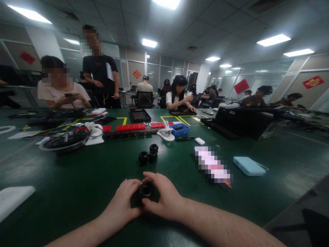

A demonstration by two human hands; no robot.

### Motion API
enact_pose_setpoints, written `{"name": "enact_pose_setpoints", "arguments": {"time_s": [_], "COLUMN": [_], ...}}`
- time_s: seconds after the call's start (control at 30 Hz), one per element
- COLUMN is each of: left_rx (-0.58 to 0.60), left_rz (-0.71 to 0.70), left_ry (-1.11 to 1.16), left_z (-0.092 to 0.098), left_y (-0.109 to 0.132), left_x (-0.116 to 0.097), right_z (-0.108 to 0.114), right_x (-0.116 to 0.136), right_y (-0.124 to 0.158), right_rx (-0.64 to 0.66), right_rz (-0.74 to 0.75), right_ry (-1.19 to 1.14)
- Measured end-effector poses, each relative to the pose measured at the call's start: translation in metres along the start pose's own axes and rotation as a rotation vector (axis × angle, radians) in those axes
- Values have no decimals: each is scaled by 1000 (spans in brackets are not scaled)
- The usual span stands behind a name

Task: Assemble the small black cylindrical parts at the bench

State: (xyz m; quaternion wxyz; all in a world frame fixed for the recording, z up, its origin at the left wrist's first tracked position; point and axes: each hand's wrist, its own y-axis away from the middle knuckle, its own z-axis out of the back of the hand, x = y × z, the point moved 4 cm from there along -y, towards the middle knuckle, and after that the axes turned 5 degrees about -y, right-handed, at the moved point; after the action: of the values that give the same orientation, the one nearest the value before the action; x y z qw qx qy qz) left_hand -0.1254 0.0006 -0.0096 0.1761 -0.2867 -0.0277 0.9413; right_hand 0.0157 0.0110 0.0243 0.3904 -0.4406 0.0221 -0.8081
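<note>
Close in front of me on the green table, a round black part (pixel 146 190) with a ring-shaped opening on top sits between my two hands. It looks like a small wheel or lens; I cannot tell which. My left hand (pixel 126 199) curls around its left side, fingers bent and thumb low. From the right, my right hand (pixel 164 197) closes about it with index finger and thumb. Beyond my hands stand three similar black parts, one at the left (pixel 143 157), one at the right (pixel 153 156) and one behind (pixel 154 148).
A light blue case (pixel 249 166) and a blurred pinkish item (pixel 212 164) lie to the right. Across the table run red strips (pixel 131 127), a white clamp-like piece (pixel 166 132), a blue bin (pixel 180 129) and a metal bowl (pixel 64 142). Several people sit or stand beyond.
</note>
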Motion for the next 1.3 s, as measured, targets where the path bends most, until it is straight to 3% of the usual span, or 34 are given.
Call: {"name": "enact_pose_setpoints", "arguments": {"time_s": [0.13,0.33,0.47,0.7,0.8,0.97,1.1,1.3], "left_rx": [10,27,2,20,28,-13,-12,8], "left_rz": [-1,-6,-19,-32,-14,-40,-32,8], "left_ry": [3,-21,-58,-71,-104,-97,-79,-50], "left_z": [1,5,1,-3,-2,0,2,3], "left_y": [0,0,0,-2,-3,-1,1,0], "left_x": [0,-8,-2,3,0,-4,-5,-5], "right_z": [-1,5,3,0,-1,1,-1,-2], "right_x": [4,3,5,11,9,1,-2,6], "right_y": [3,1,0,4,5,2,1,3], "right_rx": [56,-48,2,35,43,-49,-9,59], "right_rz": [82,-52,-85,109,70,-67,-134,45], "right_ry": [0,49,113,37,22,44,55,-14]}}
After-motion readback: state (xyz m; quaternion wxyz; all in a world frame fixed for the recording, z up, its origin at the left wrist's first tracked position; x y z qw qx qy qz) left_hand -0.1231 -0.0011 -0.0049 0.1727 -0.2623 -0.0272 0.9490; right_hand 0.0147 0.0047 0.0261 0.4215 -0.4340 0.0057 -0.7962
